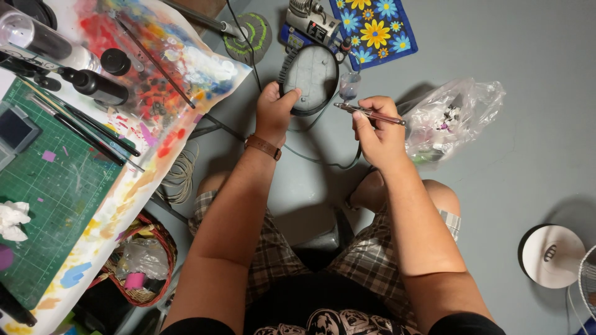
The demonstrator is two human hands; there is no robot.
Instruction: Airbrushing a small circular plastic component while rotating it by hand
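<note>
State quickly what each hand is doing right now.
Left hand: closed on the edge of a grey oval base.
Right hand: closed around an airbrush, its paint cup beside the base.

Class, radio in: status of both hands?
Left hand grips oval grey base. Right hand holds airbrush, tip near base. Nothing between them.

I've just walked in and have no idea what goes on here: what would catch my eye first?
Probably the paint-splattered sheet on the table at upper left, a riot of red, orange and blue beside a green cutting mat. At top centre, the left hand holds a grey oval base, while the right hand holds an airbrush beside it. Behind them lies a blue cloth with yellow flowers.
</note>
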